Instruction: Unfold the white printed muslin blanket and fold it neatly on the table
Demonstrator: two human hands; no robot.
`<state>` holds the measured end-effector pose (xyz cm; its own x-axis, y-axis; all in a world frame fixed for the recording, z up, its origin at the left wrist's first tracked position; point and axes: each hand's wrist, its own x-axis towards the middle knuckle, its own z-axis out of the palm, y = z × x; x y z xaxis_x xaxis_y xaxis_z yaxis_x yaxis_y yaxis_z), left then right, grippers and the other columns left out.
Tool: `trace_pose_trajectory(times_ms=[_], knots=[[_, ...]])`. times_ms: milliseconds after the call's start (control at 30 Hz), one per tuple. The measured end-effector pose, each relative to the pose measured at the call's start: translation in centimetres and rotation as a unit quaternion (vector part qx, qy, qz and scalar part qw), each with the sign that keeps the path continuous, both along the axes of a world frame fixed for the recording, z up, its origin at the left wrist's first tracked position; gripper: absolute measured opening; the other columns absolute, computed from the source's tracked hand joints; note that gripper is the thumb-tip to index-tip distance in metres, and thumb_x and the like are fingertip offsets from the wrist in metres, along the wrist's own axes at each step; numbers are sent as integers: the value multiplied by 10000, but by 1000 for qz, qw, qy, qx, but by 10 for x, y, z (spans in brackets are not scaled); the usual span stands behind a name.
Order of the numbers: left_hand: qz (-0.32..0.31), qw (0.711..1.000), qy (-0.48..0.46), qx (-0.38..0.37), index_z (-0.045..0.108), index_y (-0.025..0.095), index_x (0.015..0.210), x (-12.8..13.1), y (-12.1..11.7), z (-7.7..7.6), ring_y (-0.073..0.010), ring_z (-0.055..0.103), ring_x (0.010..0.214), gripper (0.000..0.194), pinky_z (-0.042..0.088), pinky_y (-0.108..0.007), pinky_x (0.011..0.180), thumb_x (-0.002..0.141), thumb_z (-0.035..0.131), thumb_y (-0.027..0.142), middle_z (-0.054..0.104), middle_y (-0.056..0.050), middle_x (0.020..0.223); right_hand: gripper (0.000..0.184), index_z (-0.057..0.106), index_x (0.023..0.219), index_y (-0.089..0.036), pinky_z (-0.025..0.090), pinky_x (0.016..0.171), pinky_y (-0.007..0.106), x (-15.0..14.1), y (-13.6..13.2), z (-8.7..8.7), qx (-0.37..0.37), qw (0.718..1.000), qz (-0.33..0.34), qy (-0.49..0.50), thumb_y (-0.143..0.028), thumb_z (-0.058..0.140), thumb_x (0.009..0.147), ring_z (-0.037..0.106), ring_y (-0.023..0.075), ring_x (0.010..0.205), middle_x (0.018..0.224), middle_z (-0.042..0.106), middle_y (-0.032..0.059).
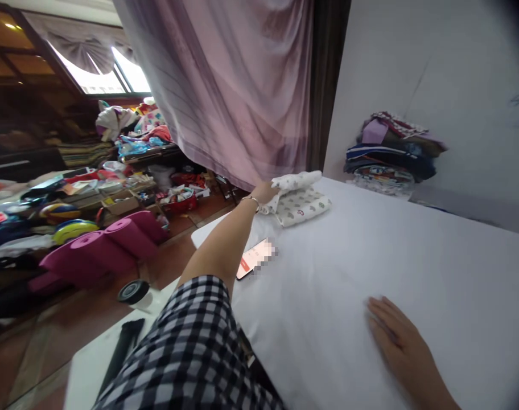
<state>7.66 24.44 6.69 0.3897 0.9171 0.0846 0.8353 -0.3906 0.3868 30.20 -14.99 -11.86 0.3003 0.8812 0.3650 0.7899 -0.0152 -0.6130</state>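
My left hand (268, 192) reaches far across the white bed sheet (370, 256) and grips a small white patterned garment (294, 182), lifting it over a folded white cloth with small prints (304, 208). A bracelet sits on that wrist. My right hand (396, 336) lies flat on the sheet near me, fingers stretched out, holding nothing. A phone (253, 259) with a lit screen rests on the sheet beside my left forearm.
A stack of folded clothes (391, 154) leans at the wall at the bed's far side. A mauve curtain (234, 85) hangs behind. Left of the bed, the floor holds pink rolled mats (101, 245), balls, boxes and heaps of clothes.
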Motion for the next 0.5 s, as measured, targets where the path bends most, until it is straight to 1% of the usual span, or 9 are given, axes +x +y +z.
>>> trace_pose_trajectory(times_ms=[100,167,233,333,433,500], knots=[[-4,999,-45,-4,603,114,1069,-10,-2,11,-166,584,790,396,433,-262,714,844,390,360,660,-96,953,368,660,1067,-234,365,1036,503,0,1,-2,-6,1000,9,-6,-443,479,825,460,273,1209,1185,610,29],[-13,997,-74,-4,615,119,1038,-11,-9,13,-154,576,760,397,429,-252,694,840,390,381,661,-82,931,369,660,1066,-227,364,1037,501,0,1,-4,-9,1000,15,-5,-442,481,826,456,273,1212,1184,610,36],[-25,993,-113,-1,635,119,971,-8,-18,13,-160,569,766,380,423,-255,704,820,425,398,660,-77,899,374,656,1074,-223,363,1037,503,1,1,-5,-14,1000,15,-4,-442,484,824,449,273,1218,1190,606,39],[-45,986,-162,7,644,116,882,5,-33,11,-180,559,779,343,411,-268,724,803,457,392,656,-76,834,370,656,1072,-231,364,1037,502,2,3,-6,-15,1000,8,-4,-446,492,819,451,269,1218,1195,604,33],[-73,981,-172,45,636,123,861,24,-52,13,-185,552,780,320,400,-275,735,816,443,374,653,-69,826,361,670,1045,-232,364,1031,513,0,5,-7,-8,1000,2,6,-451,505,810,470,274,1200,1171,618,38],[-98,977,-173,72,630,133,863,40,-69,18,-179,549,759,321,398,-275,726,829,423,376,650,-57,809,356,682,1021,-227,358,1031,516,-4,7,-6,2,999,3,33,-456,522,799,484,278,1186,1144,633,47]])
